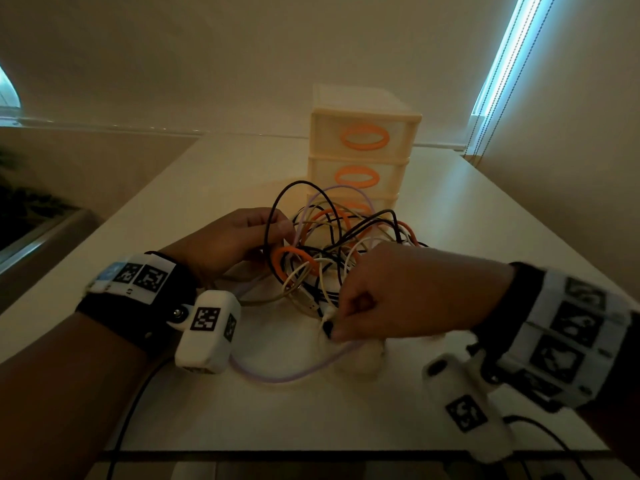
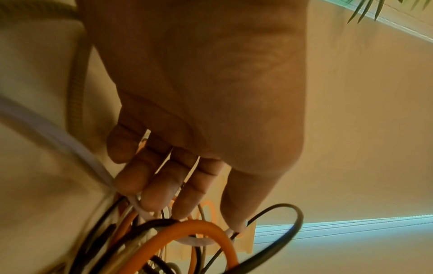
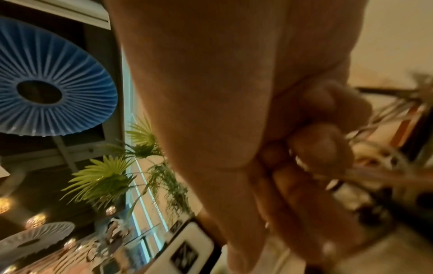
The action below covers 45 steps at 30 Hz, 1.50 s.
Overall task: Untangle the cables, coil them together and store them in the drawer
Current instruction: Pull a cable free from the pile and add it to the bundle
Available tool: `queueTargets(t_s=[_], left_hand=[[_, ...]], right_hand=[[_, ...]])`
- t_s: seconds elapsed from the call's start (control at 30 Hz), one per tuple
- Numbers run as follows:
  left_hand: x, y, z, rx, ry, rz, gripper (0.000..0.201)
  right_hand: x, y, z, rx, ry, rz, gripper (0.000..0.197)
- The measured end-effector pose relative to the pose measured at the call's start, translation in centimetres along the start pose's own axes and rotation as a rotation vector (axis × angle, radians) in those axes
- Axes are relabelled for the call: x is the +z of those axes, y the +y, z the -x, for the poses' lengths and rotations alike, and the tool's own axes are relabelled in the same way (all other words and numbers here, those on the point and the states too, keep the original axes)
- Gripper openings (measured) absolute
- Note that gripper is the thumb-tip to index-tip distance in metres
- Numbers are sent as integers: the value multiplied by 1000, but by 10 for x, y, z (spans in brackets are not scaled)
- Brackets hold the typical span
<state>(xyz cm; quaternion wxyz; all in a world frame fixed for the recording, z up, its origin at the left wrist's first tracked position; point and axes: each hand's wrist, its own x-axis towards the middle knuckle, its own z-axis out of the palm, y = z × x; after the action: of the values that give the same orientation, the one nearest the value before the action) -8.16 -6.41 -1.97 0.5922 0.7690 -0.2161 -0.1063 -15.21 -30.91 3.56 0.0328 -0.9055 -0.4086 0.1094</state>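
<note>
A tangle of cables [image 1: 332, 251] in orange, black, white, beige and lilac lies on the white table [image 1: 311, 417], in front of a cream drawer unit [image 1: 363, 161] with three shut drawers and orange oval handles. My left hand [image 1: 277, 226] is at the tangle's left side. In the left wrist view its fingers [image 2: 150, 194] and thumb curl round a loop of the lilac cable [image 2: 53, 137]. My right hand [image 1: 332, 327] pinches a cable end with a dark tip at the tangle's near edge. The lilac cable [image 1: 287, 377] curves over the table toward that hand. In the right wrist view its curled fingers [image 3: 321, 148] are blurred.
The cable loops hide most of the bottom drawer [image 1: 356, 206]. The table's front edge [image 1: 346, 452] runs just below my forearms. A wall stands behind the drawer unit, and a window blind [image 1: 509, 64] hangs at the right. Thin black leads [image 1: 540, 427] trail from the wrist cameras.
</note>
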Motion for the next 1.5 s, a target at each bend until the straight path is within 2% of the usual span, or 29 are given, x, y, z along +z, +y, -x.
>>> queueTargets(t_s=[0.07,0.1,0.2,0.37,0.47,0.53,0.67,0.8,0.87,0.93,1.03,1.13,1.2,1.27,1.3,1.4,1.5], left_hand=[[0,0,-1,-5,4,2,29],[0,0,-1,-10,6,7,30],[0,1,0,-32,12,16,32],[5,3,0,-76,9,171,21],[7,2,0,-104,-35,234,19],[7,2,0,-112,-47,171,19],[7,0,-1,-92,-52,91,18],[7,-1,-1,-102,-51,183,16],[7,1,-1,-113,-27,222,15],[3,1,-2,-91,64,153,15],[-8,2,-4,8,396,-103,20],[-11,25,0,165,756,-8,24],[-2,54,6,334,864,-9,23],[15,84,8,478,786,-40,20],[24,96,5,476,700,-37,21],[42,104,-12,256,429,-23,24],[44,86,-23,169,365,-81,28]], right_hand=[[12,-13,-12,93,22,103,62],[17,-18,-18,149,46,122,65],[27,-24,-29,228,88,117,58],[13,-10,-23,203,25,-23,42],[-10,-2,-9,276,87,-300,29],[-27,9,5,307,156,-542,22],[-45,28,21,224,256,-1092,21],[-35,31,9,202,564,-1523,17],[-24,31,-4,181,693,-1617,14],[-13,31,-17,175,759,-1629,15],[-9,29,-33,133,826,-1664,24],[-13,23,-45,65,961,-1569,28],[-15,20,-49,67,1072,-1362,22],[-18,19,-51,60,1144,-1261,19],[-20,20,-51,51,1153,-1257,18],[-20,18,-50,80,1060,-1182,13],[-11,15,-48,124,989,-1047,7]])
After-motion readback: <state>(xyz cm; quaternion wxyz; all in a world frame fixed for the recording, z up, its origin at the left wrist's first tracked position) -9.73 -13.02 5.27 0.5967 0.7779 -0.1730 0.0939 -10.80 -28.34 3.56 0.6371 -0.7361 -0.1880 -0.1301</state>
